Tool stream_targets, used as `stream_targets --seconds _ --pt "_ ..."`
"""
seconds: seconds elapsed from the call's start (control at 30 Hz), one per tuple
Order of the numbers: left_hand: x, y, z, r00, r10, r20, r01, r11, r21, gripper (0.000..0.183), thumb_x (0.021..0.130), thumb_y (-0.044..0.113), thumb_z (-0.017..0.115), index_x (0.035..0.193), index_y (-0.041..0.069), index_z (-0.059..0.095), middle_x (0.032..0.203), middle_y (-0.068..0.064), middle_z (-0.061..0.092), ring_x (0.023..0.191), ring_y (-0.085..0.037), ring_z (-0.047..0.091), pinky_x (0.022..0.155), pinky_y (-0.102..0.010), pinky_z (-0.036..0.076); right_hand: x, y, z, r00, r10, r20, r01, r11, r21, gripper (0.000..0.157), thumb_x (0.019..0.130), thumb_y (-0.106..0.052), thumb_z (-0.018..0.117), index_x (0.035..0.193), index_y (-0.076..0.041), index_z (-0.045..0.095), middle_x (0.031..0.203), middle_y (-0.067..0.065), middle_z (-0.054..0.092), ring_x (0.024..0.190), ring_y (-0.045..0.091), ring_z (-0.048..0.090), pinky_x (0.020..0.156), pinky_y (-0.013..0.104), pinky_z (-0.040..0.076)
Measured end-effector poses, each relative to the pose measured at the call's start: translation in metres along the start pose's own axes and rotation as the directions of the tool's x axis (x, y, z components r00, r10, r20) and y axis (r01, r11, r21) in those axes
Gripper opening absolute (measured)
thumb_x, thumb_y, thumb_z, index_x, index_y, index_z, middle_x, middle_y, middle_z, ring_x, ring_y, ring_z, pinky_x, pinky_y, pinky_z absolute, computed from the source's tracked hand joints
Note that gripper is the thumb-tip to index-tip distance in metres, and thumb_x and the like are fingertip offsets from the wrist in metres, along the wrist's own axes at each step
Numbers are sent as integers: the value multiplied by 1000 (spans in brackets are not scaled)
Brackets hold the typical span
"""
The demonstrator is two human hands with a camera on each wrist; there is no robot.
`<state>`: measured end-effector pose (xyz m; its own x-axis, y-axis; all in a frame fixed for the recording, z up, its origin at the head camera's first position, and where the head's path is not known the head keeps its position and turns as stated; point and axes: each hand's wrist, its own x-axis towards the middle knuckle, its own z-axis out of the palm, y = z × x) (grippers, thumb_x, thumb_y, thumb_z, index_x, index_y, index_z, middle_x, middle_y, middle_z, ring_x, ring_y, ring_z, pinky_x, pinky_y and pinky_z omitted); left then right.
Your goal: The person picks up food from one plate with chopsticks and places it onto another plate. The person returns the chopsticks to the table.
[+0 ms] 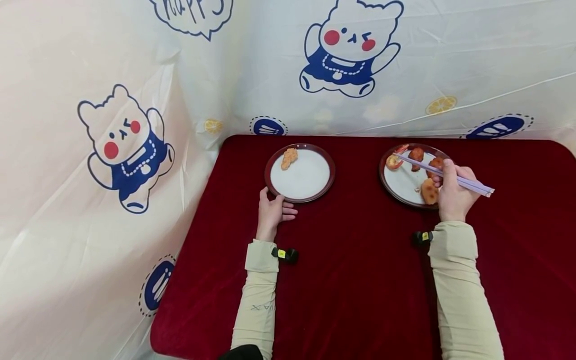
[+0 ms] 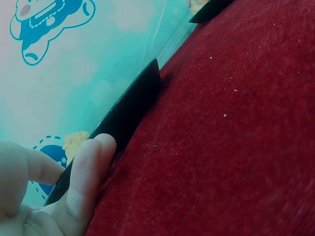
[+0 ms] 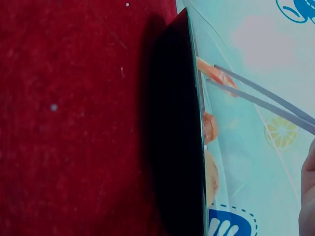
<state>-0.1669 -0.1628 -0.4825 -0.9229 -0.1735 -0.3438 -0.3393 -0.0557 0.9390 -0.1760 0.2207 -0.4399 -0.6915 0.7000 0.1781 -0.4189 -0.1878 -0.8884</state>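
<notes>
My left hand [image 1: 271,214] pinches the near-left rim of a white plate with a dark red border [image 1: 299,197]; in the left wrist view its fingers [image 2: 84,177] lie on both sides of the rim. One piece of fried chicken [image 1: 289,158] lies on that plate near its far edge. My right hand [image 1: 456,192] holds a pair of pale purple chopsticks [image 1: 470,184] over a second, similar plate [image 1: 402,191]. Their tips are at a shrimp [image 1: 394,162] at that plate's left side, on either side of it in the right wrist view.
Beside the shrimp on the right plate lie browned fried pieces [image 1: 416,154] and a flat golden piece [image 1: 429,192]. Both plates stand on a dark red cloth-covered table [image 1: 355,280]. A white curtain with cartoon bears [image 1: 348,50] hangs behind and to the left.
</notes>
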Motion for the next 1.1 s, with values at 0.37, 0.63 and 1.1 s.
stream_targets --seconds 0.37,0.63,1.1 --pt "1 1 0 1000 -6 0 6 1000 -15 66 99 18 47 155 22 10 86 -17 69 61 -21 70 62 -37 62 3 -4 -2 996 85 10 -85 995 44 24 78 -12 80 77 10 70 68 10 69 40 11 59 37 17 47" --pt "1 0 0 1000 -15 1 15 1000 -18 66 99 17 46 155 22 11 83 -15 68 60 -20 70 61 -36 62 2 1 -5 968 250 -21 -247 965 84 23 81 -14 78 83 8 71 72 10 71 42 13 57 41 20 50" --pt "1 0 0 1000 -15 0 15 1000 -4 66 99 17 47 154 22 12 86 -18 69 60 -22 70 60 -37 62 -1 3 -5 970 239 -32 -237 970 58 20 80 -13 79 82 5 71 69 7 70 41 13 58 42 19 51"
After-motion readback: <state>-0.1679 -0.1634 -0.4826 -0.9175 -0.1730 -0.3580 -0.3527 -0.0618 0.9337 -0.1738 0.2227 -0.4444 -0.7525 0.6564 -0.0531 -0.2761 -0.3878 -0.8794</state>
